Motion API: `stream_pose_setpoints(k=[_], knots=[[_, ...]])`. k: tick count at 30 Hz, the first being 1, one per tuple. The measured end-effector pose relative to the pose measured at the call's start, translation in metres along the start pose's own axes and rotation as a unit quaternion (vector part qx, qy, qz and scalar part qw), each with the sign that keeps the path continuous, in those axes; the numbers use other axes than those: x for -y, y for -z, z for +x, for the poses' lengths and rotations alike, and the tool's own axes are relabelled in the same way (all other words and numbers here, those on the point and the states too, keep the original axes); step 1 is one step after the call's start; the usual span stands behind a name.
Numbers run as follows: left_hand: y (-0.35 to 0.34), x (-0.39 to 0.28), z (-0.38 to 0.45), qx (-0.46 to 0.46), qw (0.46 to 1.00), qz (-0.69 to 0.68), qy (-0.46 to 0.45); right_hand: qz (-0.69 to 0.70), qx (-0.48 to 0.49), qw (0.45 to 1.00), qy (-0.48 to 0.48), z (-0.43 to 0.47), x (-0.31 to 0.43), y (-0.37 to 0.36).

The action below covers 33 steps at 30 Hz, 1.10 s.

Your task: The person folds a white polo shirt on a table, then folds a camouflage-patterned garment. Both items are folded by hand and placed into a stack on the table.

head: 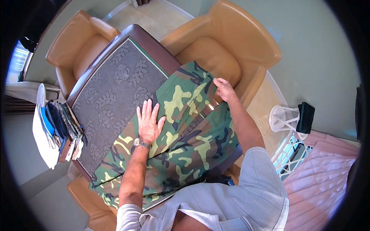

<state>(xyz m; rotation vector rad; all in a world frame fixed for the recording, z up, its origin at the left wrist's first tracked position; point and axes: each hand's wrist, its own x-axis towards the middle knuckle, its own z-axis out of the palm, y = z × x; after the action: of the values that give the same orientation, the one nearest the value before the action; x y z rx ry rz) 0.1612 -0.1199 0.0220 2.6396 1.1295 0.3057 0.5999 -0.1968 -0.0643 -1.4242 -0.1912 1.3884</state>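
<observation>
A pair of camouflage trousers (179,101) in green, brown, black and yellow-green lies slantwise across the table, its two legs parted toward the right. My left hand (149,122), with a metal wristwatch above it, presses flat on the upper leg with fingers spread. At the far end of that leg, my right hand (225,89) pinches the cloth's edge between thumb and fingers. Beneath the cloth is a dark wooden table (160,53) with a grey, flower-patterned mat (115,83) on its top. A strip of mat and table rim shows between the legs.
A stack of folded clothes (65,127) stands at the table's left edge. Tan leather armchairs (211,55) surround the table, one (83,46) at far left and another (89,202) near left. On the right, a dark green folded cloth (305,117) rests on a white stool (279,118) near pink draped fabric (321,179).
</observation>
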Motion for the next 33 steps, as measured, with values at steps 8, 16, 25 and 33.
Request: stream_pose_setpoints(k=[8,16,25,33], knots=[[-0.001,0.001,-0.001,0.01,1.0,0.013,0.006,0.114,0.056,0.992,0.0,-0.009,0.01,0.006],[-0.001,0.002,0.001,0.018,1.0,0.016,0.006,0.036,0.024,0.998,-0.049,-0.031,0.017,0.015],[-0.001,0.002,0.001,0.025,1.0,0.009,0.012,0.02,0.092,0.995,-0.032,-0.043,0.027,0.028],[0.0,0.003,0.001,0.021,1.0,-0.002,0.011,-0.115,0.092,0.987,-0.067,-0.026,0.036,0.046]])
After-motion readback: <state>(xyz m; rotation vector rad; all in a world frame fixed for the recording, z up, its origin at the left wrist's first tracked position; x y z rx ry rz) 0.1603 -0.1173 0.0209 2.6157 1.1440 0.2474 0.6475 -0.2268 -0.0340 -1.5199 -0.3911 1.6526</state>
